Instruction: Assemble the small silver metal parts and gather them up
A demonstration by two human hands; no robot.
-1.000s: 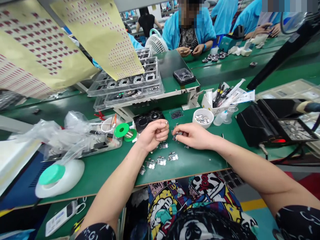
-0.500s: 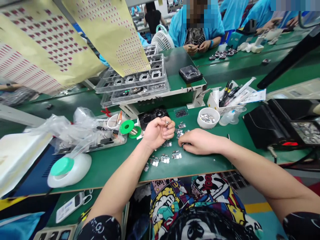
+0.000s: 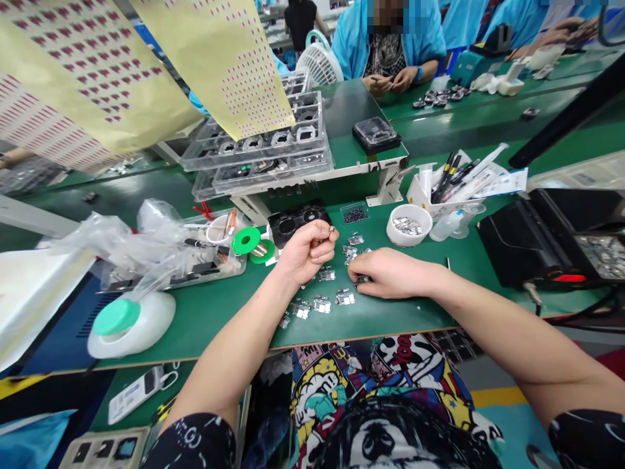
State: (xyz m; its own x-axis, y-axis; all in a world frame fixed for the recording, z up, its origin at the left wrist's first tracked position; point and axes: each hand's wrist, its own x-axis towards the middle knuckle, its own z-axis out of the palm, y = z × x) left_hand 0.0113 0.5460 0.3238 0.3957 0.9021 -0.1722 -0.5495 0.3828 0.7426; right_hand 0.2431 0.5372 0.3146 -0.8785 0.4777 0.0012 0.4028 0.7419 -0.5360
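Note:
My left hand [image 3: 308,251] is raised a little above the green bench, its fingers curled and thumb and forefinger pinching a small metallic part [image 3: 332,229]. Low on the bench, my right hand [image 3: 390,273] has its fingers bent inward around something dark, mostly covered by them. Between and below both hands lie several small silvery electronic boards [image 3: 345,297] in loose rows. Another silvery board [image 3: 327,274] sits just under my left hand.
Behind the hands stand a white bowl of metal parts [image 3: 409,226] and a clear tray of tiny dark pieces [image 3: 354,213]. A green solder spool [image 3: 247,241] and a white bottle [image 3: 146,326] are at left. A black device [image 3: 527,241] occupies the right. Stacked clear trays [image 3: 273,146] rest on a shelf.
My left hand has turned slightly, bringing the pinched part to its fingertips, up and to the right. My right hand stays almost in place. The whole view has shifted slightly.

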